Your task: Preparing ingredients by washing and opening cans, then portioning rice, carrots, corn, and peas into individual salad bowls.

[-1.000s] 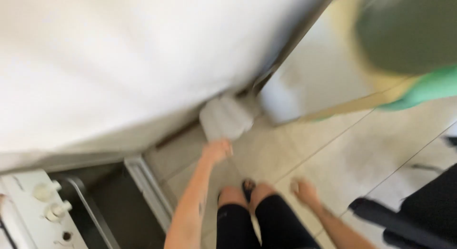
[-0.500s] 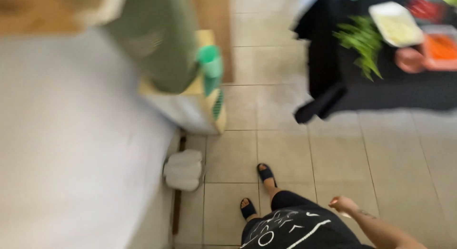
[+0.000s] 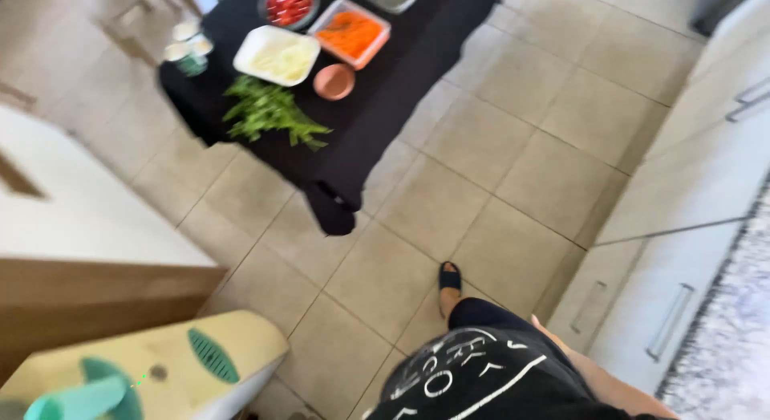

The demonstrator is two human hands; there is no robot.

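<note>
1. Tiled floor (image 3: 513,171): pale square tiles, the widest open room in view, running between the bench and the cabinets.
2. Cabinet run (image 3: 690,195): pale fronts along the person's right, under a speckled stone top (image 3: 742,340). This is the fixture closest to the right forearm.
3. Bench (image 3: 377,91): draped in black cloth, ahead and to the left, well apart from the person. One cloth corner hangs down to the floor.
4. White counter (image 3: 72,219): far left, with wood panelling beneath.
5. Cream dispenser (image 3: 160,364): lower left, with green fittings.
6. Right forearm (image 3: 597,376): hangs beside the black printed shirt and passes out of the lower edge. The right hand is out of view, so whether its fingers are open or closed cannot be told. The left hand is out of view too.
7. Long drawer handle (image 3: 670,322): just right of the forearm, long axis slanting up and right. A shorter handle (image 3: 589,308) sits nearer, just above the arm.
8. Sandalled foot (image 3: 449,280): forward on the tiles.
9. Bench load: leafy greens (image 3: 269,115), white dish (image 3: 277,55), tray of orange shreds (image 3: 350,31), small clay bowl (image 3: 334,81).
</note>
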